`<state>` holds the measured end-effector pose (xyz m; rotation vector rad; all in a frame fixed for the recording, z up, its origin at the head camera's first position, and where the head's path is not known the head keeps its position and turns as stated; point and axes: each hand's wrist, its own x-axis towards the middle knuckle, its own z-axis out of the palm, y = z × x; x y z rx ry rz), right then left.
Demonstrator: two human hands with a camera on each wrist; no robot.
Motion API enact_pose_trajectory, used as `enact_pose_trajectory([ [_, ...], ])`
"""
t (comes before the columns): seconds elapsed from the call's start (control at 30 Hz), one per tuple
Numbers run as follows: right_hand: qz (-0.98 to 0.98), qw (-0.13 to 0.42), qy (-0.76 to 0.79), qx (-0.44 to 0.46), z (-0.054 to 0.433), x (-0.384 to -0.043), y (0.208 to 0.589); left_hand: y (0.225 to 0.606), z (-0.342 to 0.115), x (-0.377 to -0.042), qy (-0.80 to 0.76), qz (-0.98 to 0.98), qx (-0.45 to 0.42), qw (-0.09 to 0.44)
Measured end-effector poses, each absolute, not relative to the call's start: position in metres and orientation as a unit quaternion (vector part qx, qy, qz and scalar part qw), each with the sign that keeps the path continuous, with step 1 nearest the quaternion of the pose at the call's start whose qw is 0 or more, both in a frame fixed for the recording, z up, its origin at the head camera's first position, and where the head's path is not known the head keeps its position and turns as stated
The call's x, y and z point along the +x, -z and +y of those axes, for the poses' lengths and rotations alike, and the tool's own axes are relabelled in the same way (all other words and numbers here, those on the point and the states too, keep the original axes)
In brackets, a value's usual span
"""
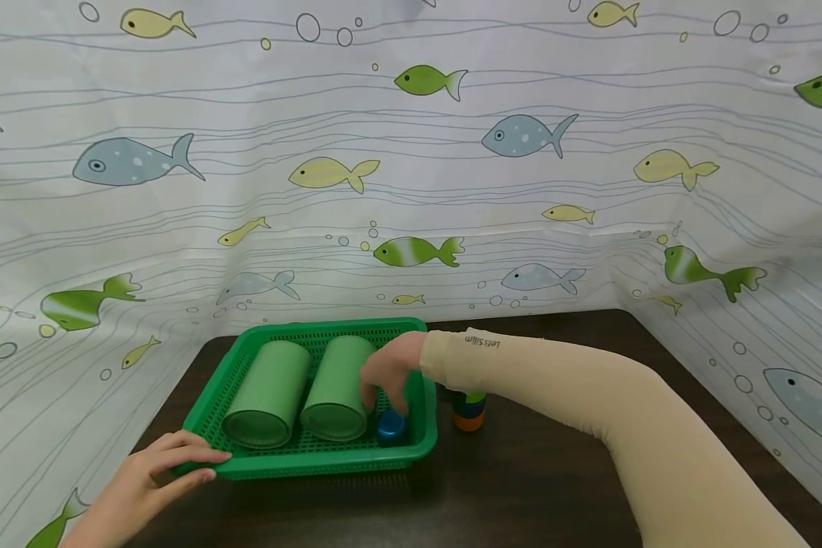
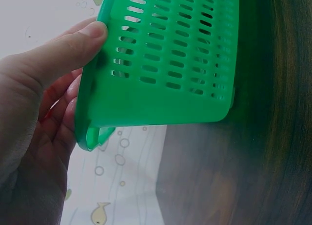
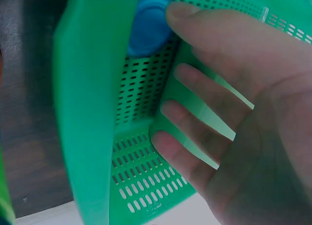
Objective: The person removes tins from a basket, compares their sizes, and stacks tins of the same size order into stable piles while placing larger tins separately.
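Head view. Item: one basket (image 1: 329, 462), green, perforated, set on the desk (image 1: 534, 495); we find the left hand (image 1: 140, 479) at its near left corner, fingers over the rim. Items: left cylinder (image 1: 267, 392) and right cylinder (image 1: 340, 380), pale green, lying inside, the latter just left of the right hand (image 1: 387, 371). Item: blue object (image 1: 391, 426), inside the basket, just on the near side of the right fingers. Item: banded object (image 1: 469, 418), outside, to the right of those fingers.

Left wrist view. We record the rim pinched, thumb on the outer face, fingers behind. We judge the basket light, thin plastic with some flex, best held at the rim near a corner.

Right wrist view. We record the fingers wide apart, nothing enclosed; the blue object lies by the thumb tip, contact uncertain. We judge it hard and rather slippery, best taken by opposite sides. The right cylinder lies beneath the other fingers; we expect it stiff and liable to roll, weight unknown, better held round its middle.
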<state>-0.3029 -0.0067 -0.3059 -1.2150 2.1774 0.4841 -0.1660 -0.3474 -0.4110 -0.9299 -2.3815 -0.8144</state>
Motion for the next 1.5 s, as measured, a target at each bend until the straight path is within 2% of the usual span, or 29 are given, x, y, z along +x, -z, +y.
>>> enact_pose_trajectory([
  [0.4, 0.799, 0.326, -0.197, -0.465, -0.019, -0.309, 0.33, 0.406, -0.344, -0.169, 0.296, -0.864, -0.336, 0.229],
  [0.67, 0.805, 0.377, -0.164, -0.428, -0.014, -0.306, 0.34, 0.407, -0.343, -0.17, 0.297, -0.857, -0.346, 0.238],
  [0.93, 0.826, 0.363, -0.118, -0.415, -0.007, -0.307, 0.335, 0.406, -0.344, -0.169, 0.295, -0.86, -0.342, 0.236],
  [1.1, 0.83, 0.345, -0.146, -0.414, -0.009, -0.304, 0.34, 0.409, -0.346, -0.167, 0.289, -0.864, -0.337, 0.237],
  [1.5, 0.837, 0.364, -0.109, -0.395, -0.011, -0.303, 0.341, 0.413, -0.349, -0.166, 0.271, -0.866, -0.341, 0.246],
])
